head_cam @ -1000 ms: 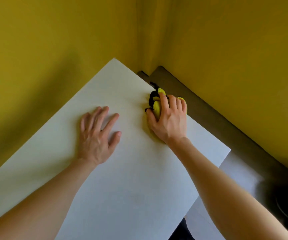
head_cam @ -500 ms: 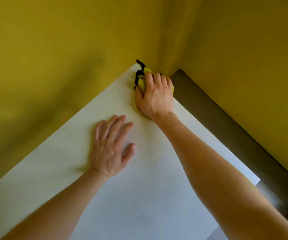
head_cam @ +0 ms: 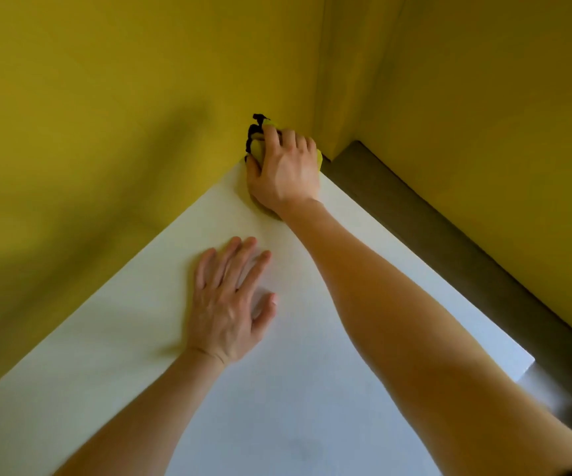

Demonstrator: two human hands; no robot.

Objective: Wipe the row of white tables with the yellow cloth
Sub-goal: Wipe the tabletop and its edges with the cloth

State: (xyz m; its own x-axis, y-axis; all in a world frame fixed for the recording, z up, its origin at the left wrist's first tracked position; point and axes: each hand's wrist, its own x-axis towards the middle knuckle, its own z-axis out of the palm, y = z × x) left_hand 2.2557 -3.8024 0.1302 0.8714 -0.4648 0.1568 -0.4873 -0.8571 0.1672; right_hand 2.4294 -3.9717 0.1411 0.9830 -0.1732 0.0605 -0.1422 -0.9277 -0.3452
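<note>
Yellow cloth (head_cam: 256, 150) bunched, no clear axis

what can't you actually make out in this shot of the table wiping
- Yellow cloth with black trim, head view: mostly covered by the right hand, so its size and folds are hidden.
- White table top: its far corner lies under that hand; the near part is cut off by the bottom edge.
- The other tables in the row: out of frame.
- Left hand: lies flat, so nothing shows beneath the palm.
- Lower right past the table edge: blurred.
</note>
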